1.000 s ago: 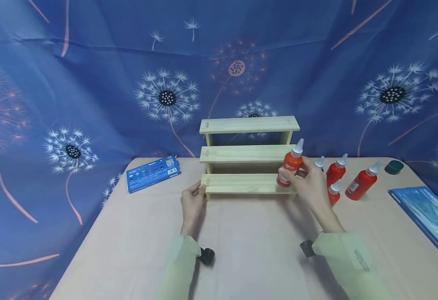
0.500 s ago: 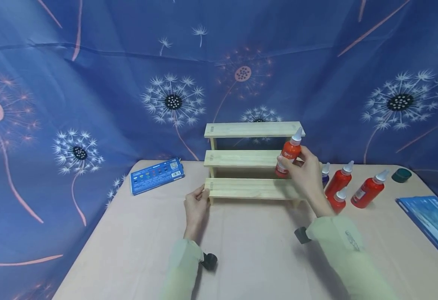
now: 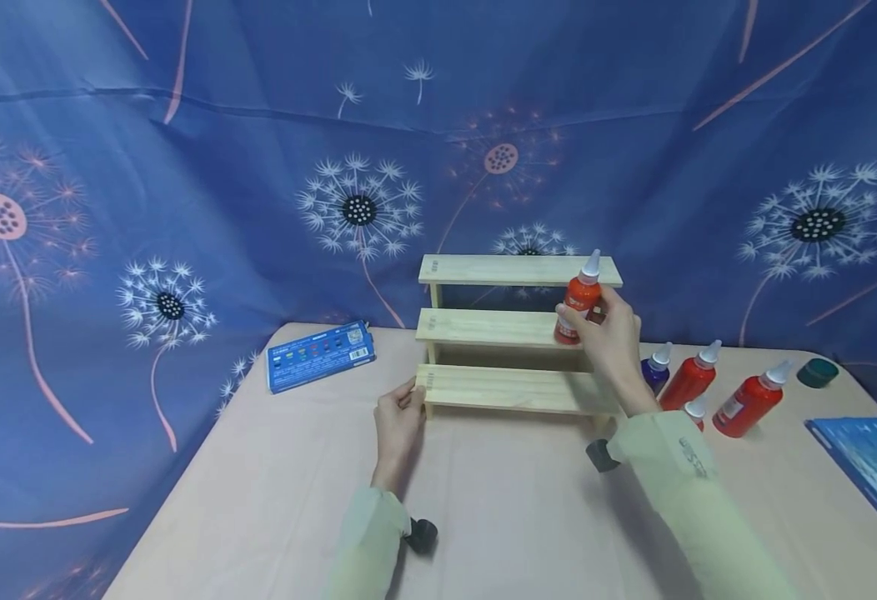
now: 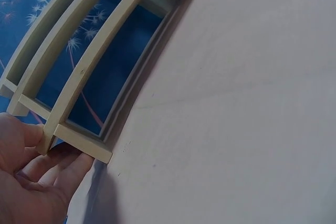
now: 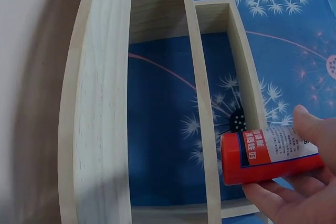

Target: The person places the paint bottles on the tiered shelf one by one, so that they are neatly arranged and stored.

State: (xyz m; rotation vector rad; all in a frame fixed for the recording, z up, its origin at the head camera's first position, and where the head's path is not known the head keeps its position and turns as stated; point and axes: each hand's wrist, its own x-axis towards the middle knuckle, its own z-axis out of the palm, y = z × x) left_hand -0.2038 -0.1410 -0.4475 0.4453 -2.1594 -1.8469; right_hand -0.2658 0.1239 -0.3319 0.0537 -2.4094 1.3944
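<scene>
A three-tier wooden display shelf point(image 3: 506, 385) stands on the table against the cloth backdrop. At its left end, my left hand point(image 3: 398, 425) pinches the corner of the lowest board; the left wrist view shows the thumb point(image 4: 32, 134) by the board end and fingers beneath. My right hand point(image 3: 613, 340) grips a red squeeze bottle point(image 3: 584, 293) with a pointed white nozzle, nearly upright at the right end of the middle board. In the right wrist view the bottle's red base point(image 5: 231, 158) is close to that board; whether they touch I cannot tell.
Right of the shelf stand a dark blue bottle point(image 3: 654, 372) and several red bottles point(image 3: 749, 406), one partly behind my right sleeve point(image 3: 667, 454). Farther right are a dark green round object point(image 3: 817, 372) and a blue picture-covered flat item point(image 3: 869, 462). A blue box point(image 3: 320, 357) lies left.
My right hand has raised the red bottle from the lowest board's level up and back to the middle board. My left hand keeps its grip on the corner; the head view has shifted slightly.
</scene>
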